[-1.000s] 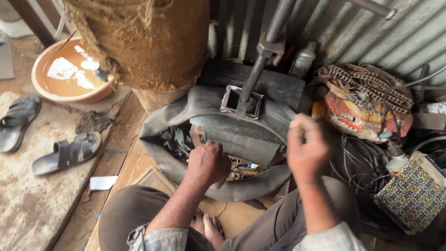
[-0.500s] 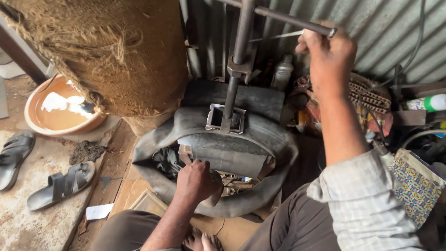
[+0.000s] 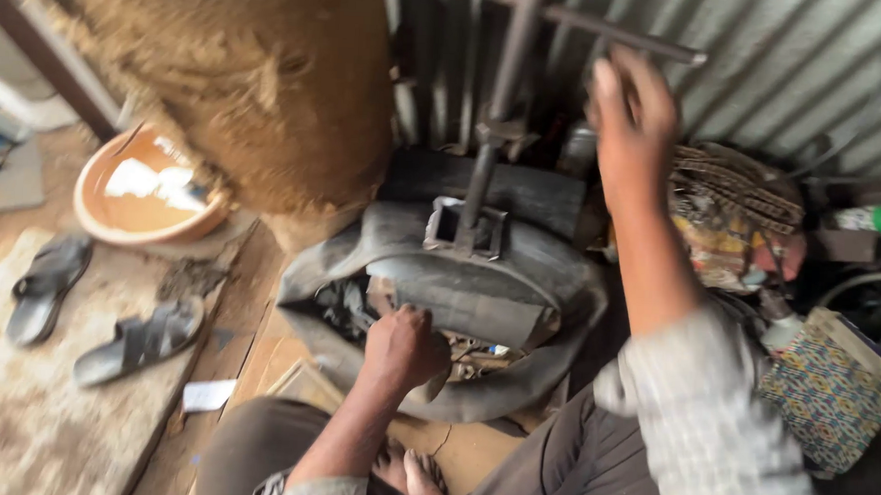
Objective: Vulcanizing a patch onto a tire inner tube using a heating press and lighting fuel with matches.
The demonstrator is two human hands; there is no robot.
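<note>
A black rubber inner tube [image 3: 518,281] lies folded under a metal screw press [image 3: 466,224] on the floor in front of me. My left hand [image 3: 404,347] is closed on the tube's near edge below the press. My right hand [image 3: 633,112] is raised and grips the horizontal metal crossbar handle [image 3: 618,33] at the top of the press's upright shaft [image 3: 502,92]. The frame is blurred by motion.
A pile of brown fibre [image 3: 240,80] stands at the left, with an orange basin of water [image 3: 146,190] beside it. Two dark sandals [image 3: 91,316] lie on the floor. A patterned bag [image 3: 825,393] and woven cloth [image 3: 735,201] sit at the right, against a corrugated metal wall [image 3: 795,65].
My right hand rose from the tube to the crossbar handle and now holds it. My left hand stayed on the tube's edge. The view tilted upward.
</note>
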